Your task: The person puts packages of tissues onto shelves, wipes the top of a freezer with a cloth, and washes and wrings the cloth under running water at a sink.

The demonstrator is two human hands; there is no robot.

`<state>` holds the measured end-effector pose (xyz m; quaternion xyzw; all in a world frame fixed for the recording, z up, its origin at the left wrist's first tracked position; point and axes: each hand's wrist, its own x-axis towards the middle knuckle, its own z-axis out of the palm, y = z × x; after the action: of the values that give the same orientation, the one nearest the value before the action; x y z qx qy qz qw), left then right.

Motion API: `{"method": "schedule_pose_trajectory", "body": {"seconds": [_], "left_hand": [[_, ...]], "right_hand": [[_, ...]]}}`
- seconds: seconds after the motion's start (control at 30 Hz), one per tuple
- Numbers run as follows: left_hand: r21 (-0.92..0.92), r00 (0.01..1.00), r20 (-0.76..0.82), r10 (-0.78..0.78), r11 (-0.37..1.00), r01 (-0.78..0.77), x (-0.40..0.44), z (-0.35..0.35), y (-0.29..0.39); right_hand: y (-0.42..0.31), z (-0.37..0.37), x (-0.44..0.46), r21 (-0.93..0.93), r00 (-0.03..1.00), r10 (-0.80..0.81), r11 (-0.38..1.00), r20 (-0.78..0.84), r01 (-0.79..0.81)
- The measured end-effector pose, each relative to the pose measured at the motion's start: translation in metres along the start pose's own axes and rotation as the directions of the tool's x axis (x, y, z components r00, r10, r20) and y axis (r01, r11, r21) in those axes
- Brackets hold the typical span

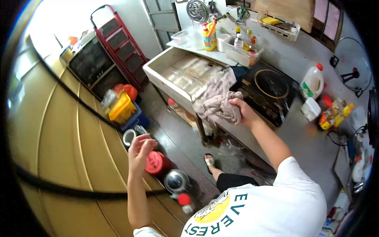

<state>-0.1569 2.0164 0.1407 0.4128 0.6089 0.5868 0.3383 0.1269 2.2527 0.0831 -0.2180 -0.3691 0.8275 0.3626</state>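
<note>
My right hand [245, 113] is closed on a bunched, pinkish-grey rag [223, 107], held up near the counter's front edge. Behind it, a similar cloth [218, 85] hangs over the near corner of the white sink [158, 77]; where one fabric ends and the other begins is hard to see. My left hand [140, 152] is raised on the left with loosely bent fingers and nothing in it. Below that hand, on the floor, stand a red-lidded container [156, 162] and a metal kettle-like pot [176, 181].
A black cooktop [268, 89] lies beside the sink. Bottles fill a clear bin [248, 55] behind it. A white jug [312, 82] and condiments [335, 114] stand along the wall. At the back left are a red stepladder [125, 51] and a yellow basket [121, 108].
</note>
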Motion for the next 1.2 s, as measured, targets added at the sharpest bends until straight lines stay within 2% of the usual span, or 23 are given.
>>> {"method": "schedule_pose_trajectory", "body": {"seconds": [0.07, 0.2, 0.3, 0.37, 0.4, 0.47, 0.5, 0.53, 0.6, 0.67, 0.73, 0.8, 0.83, 0.87, 0.93, 0.97, 1.0, 1.03, 1.07, 1.1, 1.13, 1.17, 1.2], "left_hand": [[0.048, 0.984, 0.148, 0.1, 0.993, -0.108, 0.078, 0.012, 0.015], [0.057, 0.966, 0.16, 0.204, 0.975, -0.215, 0.25, 0.047, 0.024], [0.38, 0.92, 0.344, 0.187, 0.868, -0.319, 0.352, 0.09, 0.022], [0.306, 0.821, 0.533, 0.204, 0.858, -0.412, 0.414, 0.132, 0.017], [0.252, 0.797, 0.58, 0.169, 0.893, -0.373, 0.44, 0.16, 0.029], [0.246, 0.768, 0.603, 0.216, 0.865, -0.437, 0.518, 0.205, 0.016], [0.324, 0.755, 0.59, 0.287, 0.772, -0.546, 0.551, 0.229, 0.019], [0.451, 0.717, 0.587, 0.375, 0.584, -0.675, 0.581, 0.248, 0.033], [0.531, 0.733, 0.526, 0.431, 0.506, -0.679, 0.651, 0.289, 0.043], [0.669, 0.761, 0.477, 0.441, 0.379, -0.639, 0.697, 0.322, 0.058], [0.704, 0.722, 0.63, 0.287, 0.181, -0.686, 0.715, 0.349, 0.068], [0.586, 0.585, 0.723, 0.369, 0.121, -0.801, 0.693, 0.358, 0.078], [0.519, 0.523, 0.724, 0.45, 0.145, -0.842, 0.699, 0.369, 0.072], [0.408, 0.424, 0.76, 0.493, 0.145, -0.901, 0.706, 0.379, 0.064], [0.358, 0.4, 0.819, 0.412, 0.179, -0.917, 0.704, 0.37, 0.075], [0.212, 0.337, 0.807, 0.485, 0.295, -0.932, 0.72, 0.364, 0.07], [0.056, 0.284, 0.782, 0.555, 0.391, -0.919, 0.734, 0.354, 0.068], [-0.116, 0.261, 0.746, 0.612, 0.505, -0.855, 0.746, 0.335, 0.058], [-0.064, 0.335, 0.823, 0.459, 0.661, -0.747, 0.747, 0.309, 0.051], [-0.03, 0.368, 0.834, 0.412, 0.7, -0.714, 0.752, 0.288, 0.027], [-0.07, 0.375, 0.853, 0.362, 0.793, -0.605, 0.759, 0.271, -0.015], [0.083, 0.349, 0.932, 0.102, 0.875, -0.478, 0.764, 0.256, -0.054], [0.145, 0.301, 0.952, -0.048, 0.94, -0.308, 0.76, 0.243, -0.096]], "right_hand": [[-0.017, -0.011, 0.065, 0.048, 1.0, 0.001, 0.999, 0.027, -0.003], [-0.017, -0.026, 0.174, 0.281, 0.99, -0.099, 0.952, -0.103, 0.124], [-0.008, -0.035, 0.24, 0.297, 0.935, 0.014, 0.95, -0.355, 0.098], [0.0, -0.057, 0.288, 0.403, 0.96, -0.013, 0.906, -0.28, 0.129], [0.005, -0.07, 0.316, 0.446, 0.972, -0.019, 0.886, -0.234, 0.124], [0.01, -0.076, 0.342, 0.455, 0.965, -0.009, 0.881, -0.261, 0.131], [0.013, -0.076, 0.351, 0.433, 0.958, 0.003, 0.892, -0.287, 0.127], [0.014, -0.076, 0.359, 0.408, 0.949, 0.006, 0.904, -0.315, 0.13], [0.015, -0.068, 0.366, 0.374, 0.9, -0.026, 0.904, -0.434, 0.207], [0.023, -0.072, 0.382, 0.206, 0.846, -0.105, 0.948, -0.523, 0.245], [0.023, -0.078, 0.4, 0.141, 0.795, -0.161, 0.945, -0.585, 0.295], [0.031, -0.091, 0.43, 0.108, 0.682, 0.007, 0.989, -0.731, 0.106], [0.043, -0.103, 0.449, 0.093, 0.627, -0.039, 0.98, -0.778, 0.176], [0.059, -0.124, 0.47, 0.044, 0.517, -0.015, 0.994, -0.856, 0.1], [0.05, -0.113, 0.483, 0.065, 0.571, 0.014, 0.995, -0.821, 0.07], [0.065, -0.121, 0.503, 0.007, 0.436, -0.047, 0.993, -0.899, 0.121], [0.073, -0.125, 0.517, 0.018, 0.411, -0.035, 0.992, -0.911, 0.125], [0.082, -0.129, 0.529, -0.081, 0.3, -0.106, 0.992, -0.948, 0.097], [0.087, -0.131, 0.537, -0.178, 0.194, -0.184, 0.983, -0.964, 0.051], [0.075, -0.119, 0.535, -0.196, 0.293, -0.162, 0.976, -0.942, -0.091], [0.08, -0.127, 0.543, -0.182, 0.28, -0.148, 0.978, -0.948, -0.098], [0.088, -0.14, 0.552, -0.223, 0.236, -0.189, 0.966, -0.953, -0.129], [0.097, -0.149, 0.559, -0.261, 0.196, -0.228, 0.951, -0.954, -0.166]]}}
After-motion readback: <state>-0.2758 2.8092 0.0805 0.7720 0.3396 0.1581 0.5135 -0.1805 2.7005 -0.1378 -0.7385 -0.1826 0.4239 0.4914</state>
